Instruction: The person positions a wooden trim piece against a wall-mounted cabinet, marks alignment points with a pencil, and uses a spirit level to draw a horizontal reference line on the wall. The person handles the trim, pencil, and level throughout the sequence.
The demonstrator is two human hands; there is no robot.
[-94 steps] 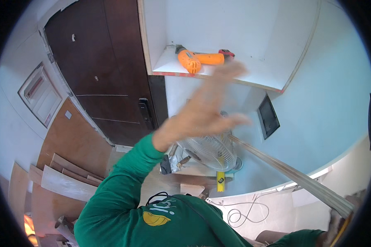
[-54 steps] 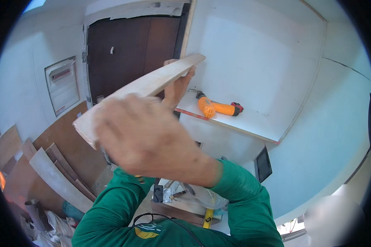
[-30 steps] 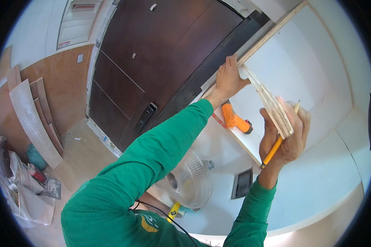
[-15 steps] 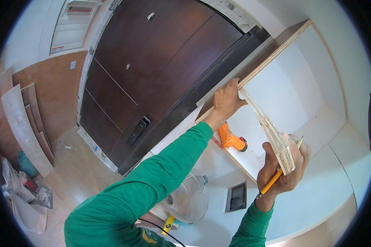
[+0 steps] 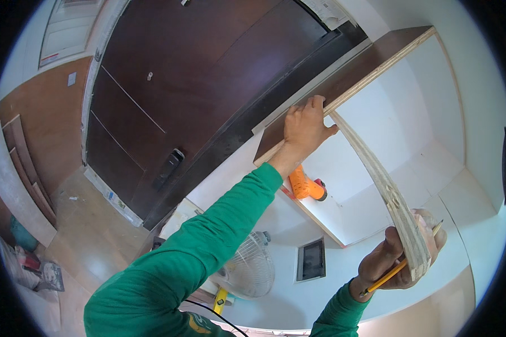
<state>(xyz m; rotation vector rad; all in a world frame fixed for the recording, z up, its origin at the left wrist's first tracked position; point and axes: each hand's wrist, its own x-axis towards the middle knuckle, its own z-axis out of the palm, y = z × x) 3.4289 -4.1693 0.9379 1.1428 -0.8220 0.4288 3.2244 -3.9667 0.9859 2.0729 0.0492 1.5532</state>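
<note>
Across the head view, a wooden strip (image 5: pixel 376 177) runs slantwise from the edge of an open cabinet (image 5: pixel 382 70) at its far end down to the person's right hand (image 5: pixel 402 255) at its near end, passing in front of the cabinet's white interior. The right hand is closed around the near end, thumb on one side and fingers on the other, and the same hand also keeps a yellow pencil (image 5: pixel 389 275) that crosses behind the strip, its point sticking out beyond the fingers. The left hand (image 5: pixel 306 129) lies over the cabinet's front edge, fingers on the dark outer side and thumb stretched out just beside the strip's far end; whether it squeezes there, or the thumb touches the strip, I cannot tell.

Between the two arms, an orange power drill (image 5: pixel 302 185) lies on the cabinet's bottom, partly hidden by the left wrist. Lower down are a fan (image 5: pixel 250 269), a yellow level (image 5: pixel 220 300) and a dark rectangular panel (image 5: pixel 311 260) on the wall. Left of the cabinet is a dark brown door (image 5: pixel 180 78) with a black lock (image 5: pixel 171 164).
</note>
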